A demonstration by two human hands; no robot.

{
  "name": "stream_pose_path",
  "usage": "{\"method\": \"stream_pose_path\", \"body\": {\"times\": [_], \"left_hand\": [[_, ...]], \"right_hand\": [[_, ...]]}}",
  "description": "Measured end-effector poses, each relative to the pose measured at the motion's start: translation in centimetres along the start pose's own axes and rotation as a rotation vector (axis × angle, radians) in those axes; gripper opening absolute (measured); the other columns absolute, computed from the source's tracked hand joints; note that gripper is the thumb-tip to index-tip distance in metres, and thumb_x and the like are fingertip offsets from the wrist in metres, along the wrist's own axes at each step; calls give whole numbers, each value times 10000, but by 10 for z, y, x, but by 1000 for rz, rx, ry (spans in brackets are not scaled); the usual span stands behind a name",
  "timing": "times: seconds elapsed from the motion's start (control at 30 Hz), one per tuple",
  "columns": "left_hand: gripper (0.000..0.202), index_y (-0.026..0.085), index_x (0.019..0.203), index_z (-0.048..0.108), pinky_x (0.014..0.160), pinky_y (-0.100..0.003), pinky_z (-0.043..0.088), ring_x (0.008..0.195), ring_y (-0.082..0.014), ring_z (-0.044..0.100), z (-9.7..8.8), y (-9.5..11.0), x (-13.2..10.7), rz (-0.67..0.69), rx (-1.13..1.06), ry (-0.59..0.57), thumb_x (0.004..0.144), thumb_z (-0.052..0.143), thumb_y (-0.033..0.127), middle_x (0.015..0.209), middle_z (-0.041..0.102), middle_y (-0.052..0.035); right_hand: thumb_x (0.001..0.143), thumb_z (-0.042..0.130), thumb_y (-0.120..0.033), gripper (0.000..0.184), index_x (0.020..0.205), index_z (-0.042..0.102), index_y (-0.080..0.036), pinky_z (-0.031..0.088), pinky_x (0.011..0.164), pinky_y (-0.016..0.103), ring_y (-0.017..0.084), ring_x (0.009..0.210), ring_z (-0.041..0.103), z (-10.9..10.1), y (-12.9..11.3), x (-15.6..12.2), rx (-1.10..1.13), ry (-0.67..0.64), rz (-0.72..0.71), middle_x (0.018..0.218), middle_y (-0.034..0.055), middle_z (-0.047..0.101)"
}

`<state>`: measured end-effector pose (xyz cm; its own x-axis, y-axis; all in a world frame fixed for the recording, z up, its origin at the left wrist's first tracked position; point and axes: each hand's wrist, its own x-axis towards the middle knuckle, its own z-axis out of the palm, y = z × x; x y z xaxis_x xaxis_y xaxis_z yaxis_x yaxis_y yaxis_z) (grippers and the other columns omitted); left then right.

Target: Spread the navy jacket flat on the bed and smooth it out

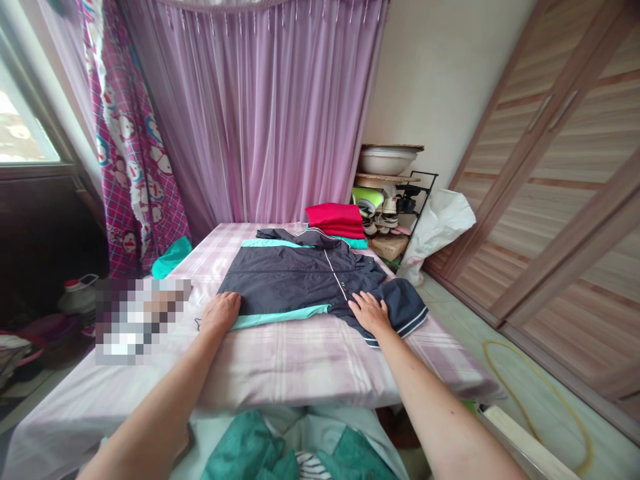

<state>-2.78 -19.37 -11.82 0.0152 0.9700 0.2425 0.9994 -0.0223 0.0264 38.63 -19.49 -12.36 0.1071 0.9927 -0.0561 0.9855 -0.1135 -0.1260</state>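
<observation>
A dark jacket (285, 270) with turquoise edging and thin white piping lies spread sideways on the checked tablecloth (295, 373). Its hem points left. One sleeve (403, 303) reaches out at the near right, and another part with white piping is folded along the far side. My left hand (223, 311) rests at the near corner of the hem, palm down, fingers close together and low on the cloth. On the jacket near the base of the near sleeve lies my right hand (369, 312), open, its fingers spread over the fabric.
Folded red clothes (335, 219) are stacked at the table's far right. A teal cloth (171, 258) hangs at the left edge, near a pixelated patch. Beyond stand a shelf with a basin (387, 160), a white sack (437, 227) and a wardrobe (545, 173). Purple curtains (270, 113) hang behind.
</observation>
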Motion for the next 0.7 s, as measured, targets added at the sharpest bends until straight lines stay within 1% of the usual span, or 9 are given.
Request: {"method": "stream_pose_path", "body": {"times": [0.3, 0.47, 0.7], "left_hand": [[450, 219, 1004, 705, 956, -319, 451, 1036, -210, 658, 3, -2, 0, -11, -8, 9, 997, 270, 336, 1067, 728, -77], [448, 218, 1014, 699, 969, -315, 448, 1059, -207, 651, 2, -1, 1, -9, -2, 12, 996, 267, 338, 1086, 727, -72], [435, 210, 1022, 703, 961, -327, 460, 1058, -221, 658, -1, 1, 0, -10, 2, 5, 987, 285, 327, 1103, 730, -86]], "right_hand": [[1010, 181, -503, 587, 1513, 403, -297, 161, 1190, 526, 205, 1489, 215, 3, 2, 2, -1, 16, 3, 1617, 24, 308], [1010, 192, -510, 582, 1499, 427, -300, 160, 1190, 524, 205, 1483, 232, 5, 2, 3, 15, 35, 5, 1609, 23, 328], [1010, 219, -496, 565, 1483, 449, -290, 169, 1186, 523, 202, 1479, 244, 5, 2, 2, 30, 59, -4, 1599, 29, 348]]}}
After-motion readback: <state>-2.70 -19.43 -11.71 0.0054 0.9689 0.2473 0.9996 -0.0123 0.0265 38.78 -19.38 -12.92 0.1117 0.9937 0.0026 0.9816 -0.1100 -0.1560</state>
